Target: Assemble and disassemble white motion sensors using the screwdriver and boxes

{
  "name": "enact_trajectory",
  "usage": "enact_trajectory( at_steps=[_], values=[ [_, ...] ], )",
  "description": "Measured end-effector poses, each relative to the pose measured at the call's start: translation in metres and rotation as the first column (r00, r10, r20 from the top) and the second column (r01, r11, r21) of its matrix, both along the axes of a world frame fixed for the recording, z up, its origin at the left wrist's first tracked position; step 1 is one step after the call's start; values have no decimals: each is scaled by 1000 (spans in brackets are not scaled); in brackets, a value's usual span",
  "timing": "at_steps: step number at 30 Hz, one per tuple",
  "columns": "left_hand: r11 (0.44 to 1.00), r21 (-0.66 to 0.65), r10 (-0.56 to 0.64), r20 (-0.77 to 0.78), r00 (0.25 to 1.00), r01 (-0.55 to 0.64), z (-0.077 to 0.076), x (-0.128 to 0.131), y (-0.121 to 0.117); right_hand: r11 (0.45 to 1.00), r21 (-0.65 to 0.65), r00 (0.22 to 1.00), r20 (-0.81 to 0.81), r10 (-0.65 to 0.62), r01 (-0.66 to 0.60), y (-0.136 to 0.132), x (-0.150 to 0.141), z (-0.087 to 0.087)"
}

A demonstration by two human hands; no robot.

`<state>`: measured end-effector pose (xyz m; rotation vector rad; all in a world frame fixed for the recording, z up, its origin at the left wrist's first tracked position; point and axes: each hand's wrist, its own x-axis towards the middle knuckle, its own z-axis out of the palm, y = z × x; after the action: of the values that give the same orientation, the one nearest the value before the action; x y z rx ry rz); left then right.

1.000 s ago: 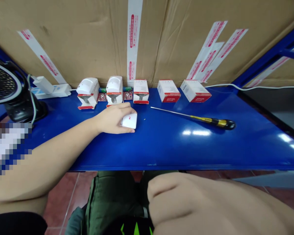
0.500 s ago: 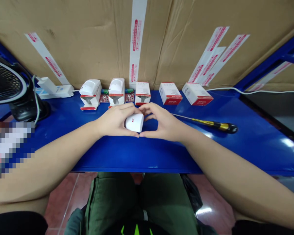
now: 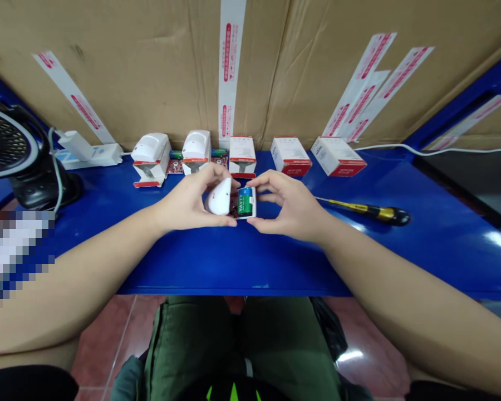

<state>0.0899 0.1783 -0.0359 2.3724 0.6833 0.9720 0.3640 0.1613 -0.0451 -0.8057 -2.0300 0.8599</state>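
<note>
My left hand [image 3: 187, 200] pinches a rounded white cover [image 3: 219, 196] tilted up on its edge. My right hand [image 3: 288, 205] holds the device's white base [image 3: 245, 201], where a green battery and a red circuit board show inside. Cover and base sit side by side, just above the blue shelf [image 3: 275, 250]. Both hands are closed around their parts.
Along the cardboard wall stand two white sensors on boxes [image 3: 150, 157], [image 3: 196, 151] and three red-and-white boxes [image 3: 242, 156], [image 3: 290, 155], [image 3: 338, 156]. A long yellow-and-black screwdriver [image 3: 367, 210] lies right of my right hand. A black fan [image 3: 12, 156] and a white power strip [image 3: 87, 153] sit at the left.
My right hand came up from my lap to the device. The white cover has come off the base, exposing the battery and board.
</note>
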Motion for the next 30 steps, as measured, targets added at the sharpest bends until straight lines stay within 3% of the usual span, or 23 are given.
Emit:
enact_trajectory(
  at_steps=[3,6,10,13,16,20,25,30],
  values=[
    [999,-12,44,-19,999,-45,8,-9,6,999,5,986,157,48,-50,7,13,4],
    [983,91,174,-238,956,-156,20,-19,12,993,14,916,387,103,-117,12,25,11],
    [962,130,270,-597,756,-241,27,-28,18,992,-46,818,561,126,-121,11,31,19],
    [954,148,288,-695,658,-262,26,-31,19,993,-75,781,612,122,-96,9,31,23],
    [968,169,249,-630,735,-183,23,-29,17,994,-92,775,624,102,-57,7,31,25],
    [985,171,60,-446,893,19,15,-15,6,994,-101,774,625,104,-52,5,31,27],
    [974,163,-78,-406,910,157,-1,8,-5,998,-37,813,578,69,-59,3,30,23],
    [974,192,-37,-393,919,122,-3,14,-7,995,50,837,546,46,-87,0,29,19]
  ],
)
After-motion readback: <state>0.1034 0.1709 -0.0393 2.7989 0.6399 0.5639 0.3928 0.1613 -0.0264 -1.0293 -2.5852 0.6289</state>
